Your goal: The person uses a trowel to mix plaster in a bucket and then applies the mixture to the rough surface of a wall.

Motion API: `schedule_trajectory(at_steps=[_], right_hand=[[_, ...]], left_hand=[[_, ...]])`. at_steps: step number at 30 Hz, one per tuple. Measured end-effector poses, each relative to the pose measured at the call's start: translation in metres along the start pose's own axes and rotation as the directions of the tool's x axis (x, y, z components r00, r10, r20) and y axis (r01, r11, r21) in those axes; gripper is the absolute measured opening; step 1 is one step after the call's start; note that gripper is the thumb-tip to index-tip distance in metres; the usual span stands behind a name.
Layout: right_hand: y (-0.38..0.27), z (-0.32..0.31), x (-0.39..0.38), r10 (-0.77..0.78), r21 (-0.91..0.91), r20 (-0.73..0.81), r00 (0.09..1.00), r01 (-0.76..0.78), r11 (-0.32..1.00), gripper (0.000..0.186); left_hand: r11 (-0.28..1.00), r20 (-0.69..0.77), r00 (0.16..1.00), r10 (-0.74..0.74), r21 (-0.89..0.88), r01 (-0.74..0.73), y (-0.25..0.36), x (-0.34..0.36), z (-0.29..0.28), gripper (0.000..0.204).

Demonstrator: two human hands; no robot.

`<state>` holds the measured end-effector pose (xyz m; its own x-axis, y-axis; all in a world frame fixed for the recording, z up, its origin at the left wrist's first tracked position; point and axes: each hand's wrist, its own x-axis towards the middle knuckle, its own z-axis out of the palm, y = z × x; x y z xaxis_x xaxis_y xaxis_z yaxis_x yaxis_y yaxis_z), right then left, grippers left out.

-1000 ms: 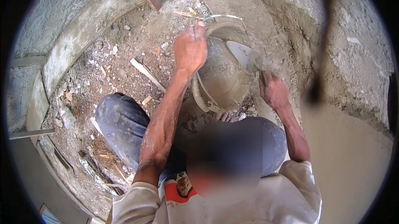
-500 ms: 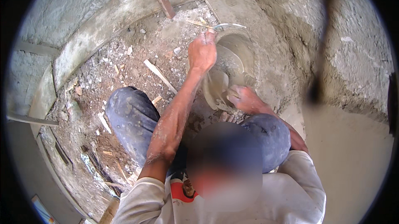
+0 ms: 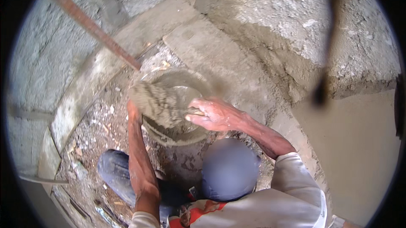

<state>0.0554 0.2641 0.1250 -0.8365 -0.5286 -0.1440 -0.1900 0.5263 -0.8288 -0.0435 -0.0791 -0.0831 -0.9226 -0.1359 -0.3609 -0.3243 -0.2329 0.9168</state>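
Observation:
A grey bucket [image 3: 177,139] of wet mortar stands before me, its rim coated in grey mix. My right hand [image 3: 207,113] is closed round a trowel handle [image 3: 193,111] over the bucket. A lumpy load of mortar [image 3: 156,101] lies at the trowel end and hides the blade. At the bucket's left side is my left hand [image 3: 133,107], its fingers mostly concealed by the mortar and rim.
A reddish post [image 3: 93,29] leans at upper left beside rough walls [image 3: 279,8]. Rubble and wood bits [image 3: 101,126] cover the ground at left, by my bent leg [image 3: 116,173]. Smooth grey plaster or screed [image 3: 347,152] lies at right; a dark blurred strip hangs at upper right.
The view has shifted. Mortar has risen out of the bucket on the trowel. My right hand is higher; my left hand has moved down and left along the bucket's side.

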Motion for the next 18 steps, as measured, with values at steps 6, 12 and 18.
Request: schedule_trajectory(at_steps=[6,12,18], right_hand=[[0.041,-0.103,0.025,0.314,0.619,0.176,0.933,-0.352,0.702,0.034],[0.114,-0.189,-0.056,0.530,0.459,-0.781,0.329,-0.272,0.846,0.022],[0.065,-0.120,-0.152,0.624,0.448,-0.557,0.548,-0.435,0.781,0.024]], left_hand=[[0.996,-0.049,0.996,-0.081,0.020,0.082,0.038,-0.022,0.050,0.054],[0.984,-0.095,0.994,-0.046,0.168,0.061,0.036,-0.019,0.051,0.059],[0.843,0.014,0.990,0.138,0.524,-0.124,0.066,-0.061,0.113,0.059]])
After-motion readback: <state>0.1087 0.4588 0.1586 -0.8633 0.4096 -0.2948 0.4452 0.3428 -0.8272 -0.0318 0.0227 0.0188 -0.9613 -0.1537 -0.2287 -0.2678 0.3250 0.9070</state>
